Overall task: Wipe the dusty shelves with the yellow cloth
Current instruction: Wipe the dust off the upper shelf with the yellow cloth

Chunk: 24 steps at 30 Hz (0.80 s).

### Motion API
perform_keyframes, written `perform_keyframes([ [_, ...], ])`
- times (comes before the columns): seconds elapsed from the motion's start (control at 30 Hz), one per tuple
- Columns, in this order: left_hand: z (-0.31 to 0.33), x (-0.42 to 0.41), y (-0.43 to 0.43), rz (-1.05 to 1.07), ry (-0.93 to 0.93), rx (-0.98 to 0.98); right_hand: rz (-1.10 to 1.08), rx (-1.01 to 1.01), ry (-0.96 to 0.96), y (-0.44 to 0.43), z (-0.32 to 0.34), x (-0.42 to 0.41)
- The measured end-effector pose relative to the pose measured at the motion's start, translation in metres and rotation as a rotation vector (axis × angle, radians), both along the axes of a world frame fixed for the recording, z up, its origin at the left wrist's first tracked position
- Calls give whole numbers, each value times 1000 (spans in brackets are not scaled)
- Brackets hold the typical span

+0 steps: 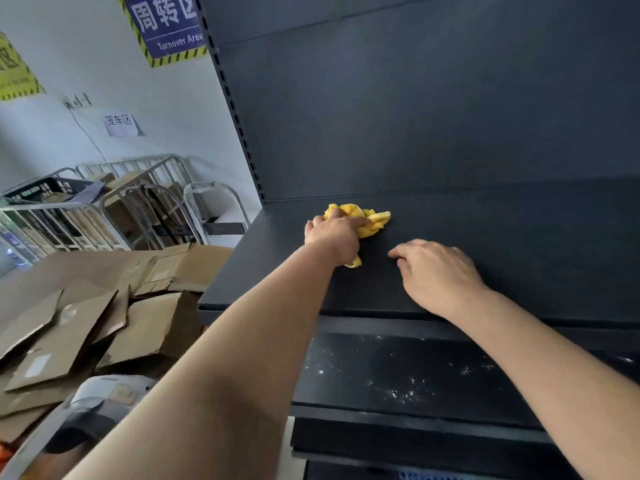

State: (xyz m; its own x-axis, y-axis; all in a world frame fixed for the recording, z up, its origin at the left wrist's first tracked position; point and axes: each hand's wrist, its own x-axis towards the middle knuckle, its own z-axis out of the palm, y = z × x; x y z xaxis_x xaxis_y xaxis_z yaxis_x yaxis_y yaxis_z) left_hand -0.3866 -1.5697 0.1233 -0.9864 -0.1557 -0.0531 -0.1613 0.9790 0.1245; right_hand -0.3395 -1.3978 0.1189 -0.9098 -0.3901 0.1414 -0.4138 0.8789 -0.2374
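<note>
Where the yellow cloth (374, 221) lies: bunched up on the upper shelf (519, 244), toward its left rear part, near the back panel (415, 116) but apart from it; one tail pokes out beneath the wrist.
Left hand (334, 235): arm stretched forward, fingers curled over the cloth and gripping it, pressing it down onto the shelf surface.
Right hand (436, 271): palm down on the same shelf, just right of the cloth and nearer the front edge, not touching the cloth; fingers loosely bent, tips on the surface, holding nothing.
Upper shelf: dark and matte, evenly coloured around both hands.
Lower shelf (398, 375): dark as well, scattered with white specks and smears of dust, thickest across its middle.
Slotted upright (239, 123): runs along the left edge of the back panel, down to the upper shelf's rear left corner.
Cardboard (104, 323): flattened boxes heaped left of the shelving, overlapping one another.
Roll cages (104, 209): metal-barred, standing against the white wall behind the cardboard, with brown boxes among them and a black crate (45, 188) at the left; whether the crate sits in or on a cage I cannot tell.
Blue sign (166, 26): high on the wall, striped border, reading "Turnover Area" under Chinese characters.
Yellow sign (14, 71): on the wall at the far left, cut off by the frame edge.
Paper notice (121, 124): on the wall below the blue sign, bearing three dark characters.
</note>
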Motion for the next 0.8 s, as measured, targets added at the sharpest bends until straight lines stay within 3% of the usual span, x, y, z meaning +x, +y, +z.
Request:
perform_keyframes([
  [0.33, -4, -41, -70, 66, 11, -15, 8, -23, 4, -58, 0, -16],
  [0.57, -3, -22, -125, 182, 18, -17, 26, 19, -11, -89, -6, -8],
  [0.8, 1, 22, -123, 268, 33, -24, 13, 5, 12, -72, -6, 15],
])
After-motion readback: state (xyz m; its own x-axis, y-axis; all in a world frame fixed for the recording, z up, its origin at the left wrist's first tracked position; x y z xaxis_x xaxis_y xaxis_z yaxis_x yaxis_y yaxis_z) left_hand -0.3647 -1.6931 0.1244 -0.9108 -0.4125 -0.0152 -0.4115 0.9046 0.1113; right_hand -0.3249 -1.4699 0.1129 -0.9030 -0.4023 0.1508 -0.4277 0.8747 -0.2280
